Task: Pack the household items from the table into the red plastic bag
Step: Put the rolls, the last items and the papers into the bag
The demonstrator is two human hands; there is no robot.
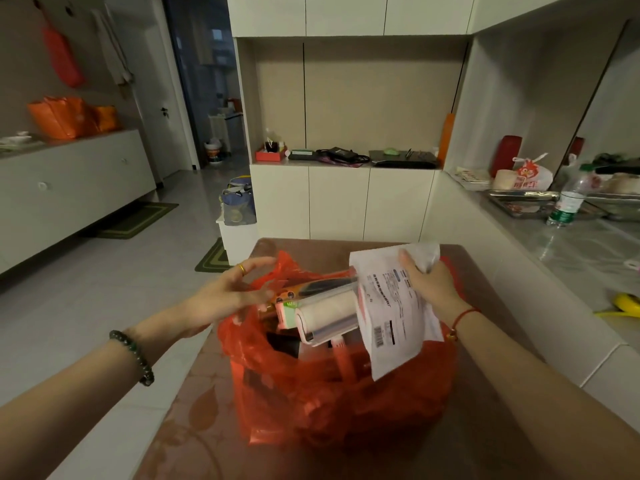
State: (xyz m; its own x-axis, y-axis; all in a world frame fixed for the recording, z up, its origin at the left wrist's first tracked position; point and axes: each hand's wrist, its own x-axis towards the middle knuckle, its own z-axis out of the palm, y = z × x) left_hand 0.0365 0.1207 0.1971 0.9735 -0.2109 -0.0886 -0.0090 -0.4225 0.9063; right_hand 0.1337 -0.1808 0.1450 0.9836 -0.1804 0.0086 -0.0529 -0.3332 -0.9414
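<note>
**Mailer Pouch Poised at the Bag's Mouth**

The red plastic bag (332, 403) stood on the brown table (194, 427), its mouth open upward and already crowded. The right hand (427, 284) gripped a white mailer pouch (391, 317) by its upper end, fingers curled round the far edge. The pouch hung at about 2 o'clock from the mouth's centre, its long axis running roughly 12 to 6 o'clock and its lower corner overlapping the bag's right side. The right hand was plainly the nearer one; the next move looked like a short push down toward 7 o'clock.

The left hand (228, 292) hovered at the rim at 10 o'clock, fingers spread and loose, gripping nothing that could be seen.

Inside, a lint roller (329, 315) lay on top, its axis from 8 to 2 o'clock, its far end touching the pouch. An orange item (284, 294) sat just beyond it, and dark objects lay beneath. Room for the pouch seemed tightest along the roller.
</note>
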